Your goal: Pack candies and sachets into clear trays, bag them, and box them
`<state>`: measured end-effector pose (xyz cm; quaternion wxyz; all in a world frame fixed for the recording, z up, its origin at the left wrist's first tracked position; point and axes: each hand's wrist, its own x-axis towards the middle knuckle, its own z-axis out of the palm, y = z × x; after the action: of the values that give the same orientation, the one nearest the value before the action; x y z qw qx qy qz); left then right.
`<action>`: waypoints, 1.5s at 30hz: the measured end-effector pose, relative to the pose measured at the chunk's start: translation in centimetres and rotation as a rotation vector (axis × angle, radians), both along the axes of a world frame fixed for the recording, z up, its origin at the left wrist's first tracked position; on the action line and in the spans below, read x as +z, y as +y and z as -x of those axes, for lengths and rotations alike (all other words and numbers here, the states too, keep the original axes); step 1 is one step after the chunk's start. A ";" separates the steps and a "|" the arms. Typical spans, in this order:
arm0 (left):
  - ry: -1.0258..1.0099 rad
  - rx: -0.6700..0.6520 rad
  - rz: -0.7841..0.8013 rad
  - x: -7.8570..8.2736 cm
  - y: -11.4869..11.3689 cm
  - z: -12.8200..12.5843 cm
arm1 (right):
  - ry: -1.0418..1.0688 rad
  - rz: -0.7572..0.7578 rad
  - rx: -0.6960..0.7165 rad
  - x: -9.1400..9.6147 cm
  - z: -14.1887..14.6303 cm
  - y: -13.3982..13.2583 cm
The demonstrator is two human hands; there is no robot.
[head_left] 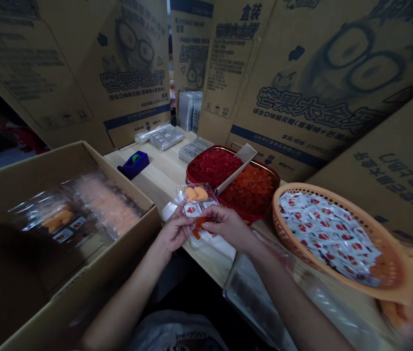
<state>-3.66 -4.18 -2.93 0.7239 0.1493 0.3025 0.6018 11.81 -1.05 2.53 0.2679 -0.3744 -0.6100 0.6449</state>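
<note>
My left hand point(175, 230) grips the near left edge of a small clear plastic package point(181, 194), thumb on top. Two rounded orange pieces point(196, 193) lie in its far end, with white sachets printed in red point(193, 209) nearer me. Over the near end, the closed fingers of my right hand point(226, 225) pinch a glossy red-orange piece point(198, 227). Just beyond stands a red tin point(190, 174) with dark red pieces on one side and orange-red ones on the other, split by a pale divider point(236, 168).
At left is an open carton point(119, 183) holding filled clear packages point(55, 214). A blue tape dispenser point(134, 164) and stacked clear boxes point(166, 136) sit behind. An orange basket point(277, 214) of sachets is at right. Tall printed cartons point(283, 97) wall the back.
</note>
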 end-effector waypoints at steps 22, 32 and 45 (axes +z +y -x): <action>-0.025 -0.002 0.037 -0.1 -0.1 0.3 | -0.155 0.044 -0.021 0.5 -2.4 0.7; -0.081 0.009 0.058 -0.7 -0.6 0.9 | -0.774 -0.530 -0.401 0.7 -6.6 6.2; -0.069 0.031 0.084 -1.2 -0.8 1.8 | -1.263 -0.641 0.242 0.0 3.3 17.1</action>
<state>-5.45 -4.93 -4.09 0.7303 0.0933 0.3045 0.6044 8.49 16.09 2.52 -0.1127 -0.5085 -0.8452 0.1196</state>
